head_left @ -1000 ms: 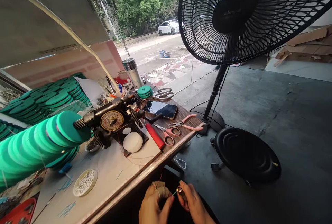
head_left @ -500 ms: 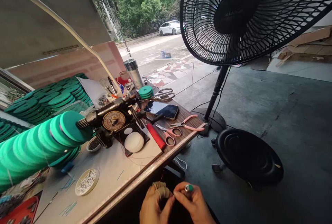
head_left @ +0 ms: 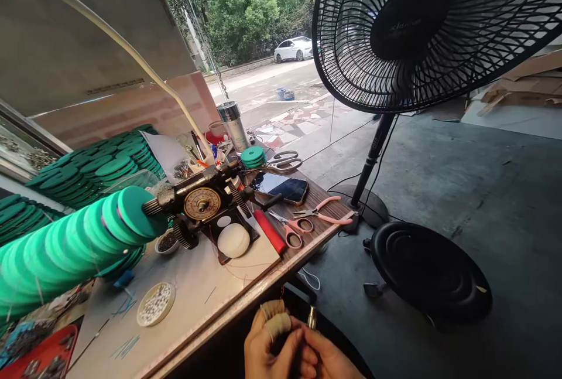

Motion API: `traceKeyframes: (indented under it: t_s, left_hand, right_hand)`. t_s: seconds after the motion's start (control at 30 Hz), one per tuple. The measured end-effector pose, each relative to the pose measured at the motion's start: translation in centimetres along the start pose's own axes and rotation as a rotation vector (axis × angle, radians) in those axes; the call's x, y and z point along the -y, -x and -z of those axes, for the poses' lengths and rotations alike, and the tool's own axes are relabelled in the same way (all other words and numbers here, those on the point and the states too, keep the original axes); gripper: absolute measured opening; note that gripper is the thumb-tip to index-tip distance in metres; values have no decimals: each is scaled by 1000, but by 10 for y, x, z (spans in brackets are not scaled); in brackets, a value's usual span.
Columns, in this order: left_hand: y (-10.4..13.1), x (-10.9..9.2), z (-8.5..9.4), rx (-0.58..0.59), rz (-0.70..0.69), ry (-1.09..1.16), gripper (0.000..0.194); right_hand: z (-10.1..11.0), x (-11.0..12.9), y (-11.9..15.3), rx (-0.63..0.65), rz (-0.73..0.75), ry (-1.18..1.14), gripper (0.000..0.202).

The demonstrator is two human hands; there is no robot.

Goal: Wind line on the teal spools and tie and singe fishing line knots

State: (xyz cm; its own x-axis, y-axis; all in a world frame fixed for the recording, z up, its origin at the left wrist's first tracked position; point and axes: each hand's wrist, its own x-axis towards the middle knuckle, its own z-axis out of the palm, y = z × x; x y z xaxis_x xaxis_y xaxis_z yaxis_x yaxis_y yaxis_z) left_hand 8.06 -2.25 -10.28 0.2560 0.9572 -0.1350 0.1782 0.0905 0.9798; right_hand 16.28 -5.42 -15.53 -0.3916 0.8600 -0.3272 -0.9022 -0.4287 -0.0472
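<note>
Head view showed the two bare hands meeting low in the frame, just off the near edge of the worktable (head_left: 193, 282), and the relation that mattered lay between their fingertips. A small metal-ended cylinder (head_left: 311, 317) stood up from behind the right hand's index finger, its long axis near upright in the picture and crossing that finger, which pointed left. The right hand (head_left: 328, 354) was closed around its lower part (hidden by the fingers, so its full length could not be told). The left hand (head_left: 266, 351), with beige finger covers (head_left: 278, 325) on two fingers, was just to the left, thumb and fingers brought together against the right fingertips; whether they pinched anything could not be seen. So the cylinder lay nearer the right hand, at the left hand's right side, while the pink-handled scissors (head_left: 293, 225) lay on the table beyond both.
</note>
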Motion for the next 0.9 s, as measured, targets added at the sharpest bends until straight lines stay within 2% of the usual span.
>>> traceKeyframes:
  t_s: [0.07, 0.17, 0.27, 0.33, 0.4, 0.57, 0.73, 0.9]
  left_hand:
    - [0, -2, 0, 1, -7, 8, 25]
    - [-4, -1, 4, 13, -170, -126, 20]
    - [-8, 4, 11, 25, -346, -264, 15]
    - [-9, 9, 13, 27, -384, -301, 12]
    - [-9, 13, 14, 38, -372, -312, 12]
    - [-8, 21, 15, 25, -356, -284, 6]
    - [-6, 26, 15, -13, -382, -242, 28]
    - [-6, 37, 17, 20, -445, -306, 30]
  right_hand:
    - [-1, -2, -1, -2, -4, -5, 53]
    - [4, -4, -2, -93, 66, 1, 38]
    - [9, 0, 1, -221, 283, 89, 39]
    - [11, 5, 5, -235, 433, 249, 36]
    - [12, 11, 8, -215, 522, 434, 33]
    - [14, 15, 11, -218, 557, 606, 35]
    - [8, 15, 18, -230, 556, 783, 33]
    - [0, 15, 21, -277, 614, 990, 28]
